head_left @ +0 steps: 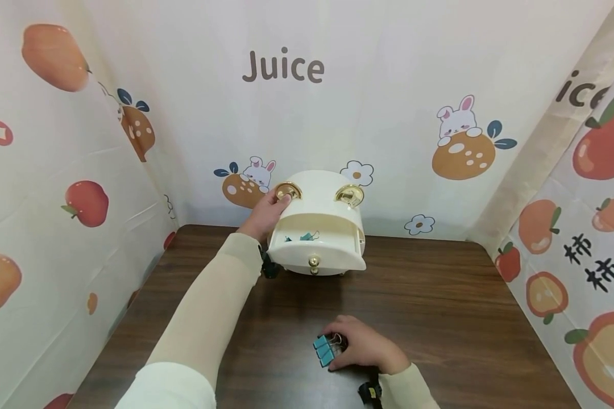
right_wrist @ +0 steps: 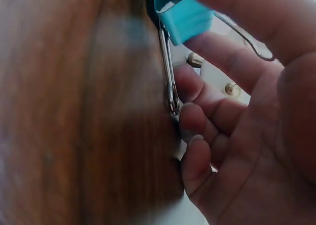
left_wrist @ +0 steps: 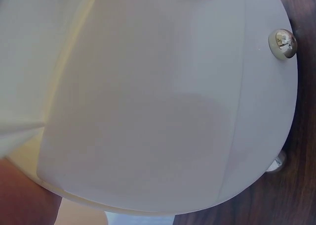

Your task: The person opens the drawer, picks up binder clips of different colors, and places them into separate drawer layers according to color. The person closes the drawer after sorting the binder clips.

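A white rounded box [head_left: 317, 190] stands at the back of the table, its front drawer [head_left: 332, 257] pulled out. Small teal binder clips [head_left: 308, 236] lie inside the drawer. My left hand [head_left: 263, 218] grips the box's left gold round ornament [head_left: 289, 191], the thumb over its front. Close to the table's near side, my right hand [head_left: 360, 343] pinches teal binder clips [head_left: 324, 351] between thumb and forefinger. In the right wrist view, one teal binder clip [right_wrist: 185, 20] shows its metal wire handle, and the other fingers [right_wrist: 195, 160] curl in near the table.
Another gold ornament [head_left: 350, 195] sits on the box's right side. Two gold knobs [head_left: 314, 262] are at its front, one on the drawer. Below is a dark brown wooden table [head_left: 430, 295]. A fruit-printed white curtain [head_left: 389, 74] surrounds its back and sides.
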Demonstrator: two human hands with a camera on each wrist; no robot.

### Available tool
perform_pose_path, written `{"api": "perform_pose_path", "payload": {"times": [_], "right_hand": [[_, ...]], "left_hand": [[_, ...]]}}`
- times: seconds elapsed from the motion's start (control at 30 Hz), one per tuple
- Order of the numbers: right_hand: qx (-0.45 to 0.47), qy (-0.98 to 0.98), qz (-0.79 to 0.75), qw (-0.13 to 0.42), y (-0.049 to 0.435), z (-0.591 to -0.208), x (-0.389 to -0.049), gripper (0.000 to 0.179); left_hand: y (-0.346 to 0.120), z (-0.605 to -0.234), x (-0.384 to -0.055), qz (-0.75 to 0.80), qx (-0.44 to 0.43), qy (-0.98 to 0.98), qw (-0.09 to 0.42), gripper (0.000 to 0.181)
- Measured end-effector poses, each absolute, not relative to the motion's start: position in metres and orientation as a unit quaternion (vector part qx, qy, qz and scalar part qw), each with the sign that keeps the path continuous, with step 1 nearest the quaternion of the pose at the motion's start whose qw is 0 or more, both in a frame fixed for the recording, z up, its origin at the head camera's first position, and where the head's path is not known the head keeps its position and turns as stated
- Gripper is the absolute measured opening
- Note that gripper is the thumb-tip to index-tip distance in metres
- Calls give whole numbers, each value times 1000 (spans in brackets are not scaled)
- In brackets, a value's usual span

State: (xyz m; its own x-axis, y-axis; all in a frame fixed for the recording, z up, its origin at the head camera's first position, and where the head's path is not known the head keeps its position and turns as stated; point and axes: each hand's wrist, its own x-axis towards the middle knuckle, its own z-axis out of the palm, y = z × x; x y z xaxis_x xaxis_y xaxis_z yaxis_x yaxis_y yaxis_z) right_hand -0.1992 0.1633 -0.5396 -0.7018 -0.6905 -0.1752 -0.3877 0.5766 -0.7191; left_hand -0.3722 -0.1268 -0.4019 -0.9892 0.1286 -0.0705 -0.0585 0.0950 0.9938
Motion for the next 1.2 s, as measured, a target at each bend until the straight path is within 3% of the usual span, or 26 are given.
{"api": "perform_pose_path", "payload": {"times": [0.23, 0.53, 0.83, 1.2], "right_hand": [[-310, 858, -342, 223, 165, -540, -199, 48], [-249, 849, -418, 206, 167, -543, -199, 49], [-245, 803, -509, 189, 162, -537, -195, 45], [-242, 758, -584, 161, 163, -530, -195, 63]], "left_hand": [[-126, -397, -368, 670, 16, 739, 73, 51], [-128, -399, -370, 670, 14, 738, 80, 52], [-127, -401, -372, 674, 14, 734, 81, 51], [-128, -401, -371, 672, 11, 736, 79, 50]]}}
